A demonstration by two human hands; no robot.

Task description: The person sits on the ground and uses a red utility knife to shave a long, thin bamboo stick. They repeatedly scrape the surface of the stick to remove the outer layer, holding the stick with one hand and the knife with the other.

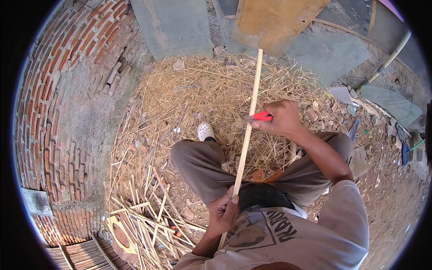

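Fingers of the right hand grip a red tool and those of the left hand a long stick, which uneven tool pressure could split or twist.

Smooth, matt pale strip of wood or bamboo in the left fingers; smooth red plastic knife handle in the right fingers. Beneath them, matt cloth trousers; beyond, rough dry straw; far left, coarse brick wall.
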